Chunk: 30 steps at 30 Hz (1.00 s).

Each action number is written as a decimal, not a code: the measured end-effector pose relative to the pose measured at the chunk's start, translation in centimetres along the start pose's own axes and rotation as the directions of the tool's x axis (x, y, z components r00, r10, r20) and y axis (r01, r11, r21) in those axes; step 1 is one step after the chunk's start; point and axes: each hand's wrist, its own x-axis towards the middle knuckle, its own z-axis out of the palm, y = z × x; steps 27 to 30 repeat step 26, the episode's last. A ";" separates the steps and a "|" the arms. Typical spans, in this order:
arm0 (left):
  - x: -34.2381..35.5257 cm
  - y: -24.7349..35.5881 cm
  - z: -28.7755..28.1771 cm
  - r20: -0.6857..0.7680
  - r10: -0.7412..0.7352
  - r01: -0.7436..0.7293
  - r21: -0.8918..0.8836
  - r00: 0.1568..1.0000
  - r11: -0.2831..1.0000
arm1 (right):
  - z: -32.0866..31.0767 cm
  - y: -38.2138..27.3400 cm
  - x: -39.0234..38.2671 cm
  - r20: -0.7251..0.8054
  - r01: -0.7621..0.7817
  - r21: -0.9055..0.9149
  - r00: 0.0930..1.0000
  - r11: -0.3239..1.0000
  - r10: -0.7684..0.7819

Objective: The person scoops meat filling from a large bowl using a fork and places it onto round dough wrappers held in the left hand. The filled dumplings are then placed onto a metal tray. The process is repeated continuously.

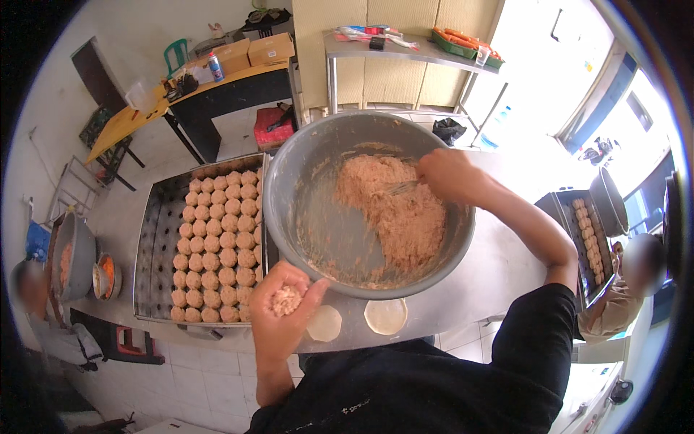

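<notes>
My left hand (278,311) is curled around a dumpling (286,300) with pinkish filling showing at its top, just off the near left rim of a big grey basin (278,239). Inside the basin, a mound of pink minced filling (408,231) lies against the right side. My right hand (450,177) grips what looks like a metal fork (402,188), its end in the filling. Two round dough wrappers, one (324,323) by my left hand and another (386,317) to its right, lie flat on the steel table. Left of the basin, rows of dumplings (211,260) fill much of a perforated metal tray (155,253).
Another person (618,304) is at the right, beside a tray of dumplings (589,239). A second person (43,318) is at the far left near a grey tub (76,253). Across the room stand a steel side table (361,49) and a desk with cardboard boxes (271,49).
</notes>
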 end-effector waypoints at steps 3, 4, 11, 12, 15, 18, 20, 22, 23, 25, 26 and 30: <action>-0.2 -0.2 -0.9 -0.029 -0.015 0.015 0.018 0.999 1.000 | -5.3 1.3 -2.2 -0.032 -0.155 -0.268 0.988 0.951 0.152; -0.1 -0.3 -1.1 -0.021 -0.019 0.019 0.017 1.000 1.000 | -6.9 1.4 -2.9 0.001 -0.175 -0.290 0.983 0.941 0.183; 1.9 0.3 0.2 0.031 -0.015 0.015 0.006 0.999 1.000 | -10.1 -3.0 -7.7 -0.564 0.251 0.267 0.824 0.930 -0.061; 2.2 0.3 0.4 0.051 -0.050 0.050 -0.009 0.997 0.999 | -9.9 -4.2 -8.5 -0.572 0.283 0.330 0.819 0.901 -0.047; 2.2 0.4 0.6 0.081 -0.105 0.106 -0.005 0.991 0.994 | -9.4 -7.0 -9.9 -0.593 0.489 0.446 0.789 0.750 -0.161; 1.8 0.6 0.8 0.113 -0.090 0.090 0.001 0.989 0.996 | -8.9 -8.4 -11.2 -0.570 0.575 0.368 0.761 0.731 -0.311; 1.5 0.6 0.7 0.129 -0.101 0.105 -0.022 0.986 0.994 | -8.5 -9.1 -11.4 -0.578 0.607 0.276 0.724 0.746 -0.375; 1.4 0.3 0.6 0.127 -0.008 0.001 0.057 0.992 0.998 | -7.8 -10.0 -11.2 -0.592 0.626 0.224 0.696 0.747 -0.406; 1.3 0.1 0.6 0.131 0.039 -0.052 0.096 0.991 0.994 | -7.4 -10.4 -11.1 -0.602 0.637 0.198 0.678 0.745 -0.421; 1.2 -0.4 0.5 0.085 0.117 -0.133 0.211 0.989 0.968 | -6.7 -11.1 -11.2 -0.614 0.615 0.051 0.640 0.787 -0.461; 1.2 -0.5 0.4 0.063 0.156 -0.167 0.282 0.986 0.945 | -6.3 -11.5 -11.4 -0.617 0.600 -0.023 0.621 0.800 -0.483; 1.2 -0.5 0.4 0.063 0.156 -0.167 0.282 0.986 0.945 | -6.3 -11.5 -11.4 -0.617 0.600 -0.023 0.621 0.800 -0.483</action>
